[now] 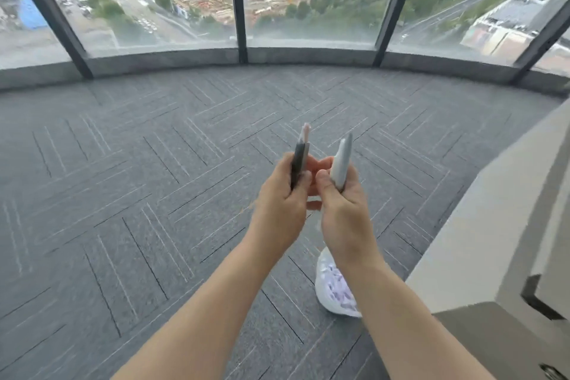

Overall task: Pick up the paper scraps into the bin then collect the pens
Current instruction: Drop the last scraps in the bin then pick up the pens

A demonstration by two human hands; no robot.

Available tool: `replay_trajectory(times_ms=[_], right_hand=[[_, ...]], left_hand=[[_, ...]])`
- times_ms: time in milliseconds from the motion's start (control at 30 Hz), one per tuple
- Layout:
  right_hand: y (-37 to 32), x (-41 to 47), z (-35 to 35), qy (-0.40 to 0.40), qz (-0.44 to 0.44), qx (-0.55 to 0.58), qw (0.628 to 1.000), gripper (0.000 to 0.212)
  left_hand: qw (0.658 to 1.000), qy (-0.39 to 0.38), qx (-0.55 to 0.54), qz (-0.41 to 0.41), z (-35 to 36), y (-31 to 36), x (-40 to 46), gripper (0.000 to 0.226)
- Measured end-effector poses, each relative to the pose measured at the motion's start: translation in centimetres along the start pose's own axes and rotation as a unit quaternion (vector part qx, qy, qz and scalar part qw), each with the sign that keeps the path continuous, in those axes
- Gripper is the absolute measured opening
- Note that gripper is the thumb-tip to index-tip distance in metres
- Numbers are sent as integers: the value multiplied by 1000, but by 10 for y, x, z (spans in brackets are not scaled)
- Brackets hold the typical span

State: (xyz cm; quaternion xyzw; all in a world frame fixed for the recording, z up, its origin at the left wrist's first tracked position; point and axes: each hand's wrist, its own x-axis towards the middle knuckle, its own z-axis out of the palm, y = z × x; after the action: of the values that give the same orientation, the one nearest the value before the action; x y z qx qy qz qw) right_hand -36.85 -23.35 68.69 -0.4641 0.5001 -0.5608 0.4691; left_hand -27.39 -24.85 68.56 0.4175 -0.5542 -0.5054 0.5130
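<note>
My left hand (282,194) grips dark pens (298,160), maybe two, with a pinkish tip on top. My right hand (342,203) holds a light grey pen (341,160). Both hands are raised close together over the carpet (123,194). The white bin bag (331,287) sits on the floor below my right arm, paper scraps (337,285) inside. Scraps look done, no loose ones or stray pens on the carpet; probably just gathering the pens into one hand left.

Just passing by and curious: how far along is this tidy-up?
Nearly done, it seems. Paper scraps sit in the white bag, and no scraps show on the carpet. The left hand holds dark pens; the right hand holds a grey pen.
</note>
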Motion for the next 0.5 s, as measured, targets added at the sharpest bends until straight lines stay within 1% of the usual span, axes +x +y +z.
replay_trajectory(times_ms=[67, 100, 167, 267, 400, 500], right_hand=[[-45, -2, -31, 36, -28, -6, 999, 33], [-65, -5, -49, 52, -40, -11, 998, 32], [-101, -13, -87, 92, -62, -26, 994, 24], [-138, -27, -147, 156, -94, -36, 983, 16], [-171, -60, -238, 222, -121, -26, 967, 19], [-183, -85, -307, 274, -128, -26, 953, 17]], left_hand=[[999, -30, -14, 18, 37, 38, 8, 16], [998, -46, -22, 22, 59, 55, 10, 17], [996, -77, -40, 31, 103, 84, 12, 18], [990, -114, -62, 57, 171, 114, 7, 22], [981, -169, -73, 68, 272, 136, -17, 27], [978, -190, -67, 61, 350, 138, -38, 25]])
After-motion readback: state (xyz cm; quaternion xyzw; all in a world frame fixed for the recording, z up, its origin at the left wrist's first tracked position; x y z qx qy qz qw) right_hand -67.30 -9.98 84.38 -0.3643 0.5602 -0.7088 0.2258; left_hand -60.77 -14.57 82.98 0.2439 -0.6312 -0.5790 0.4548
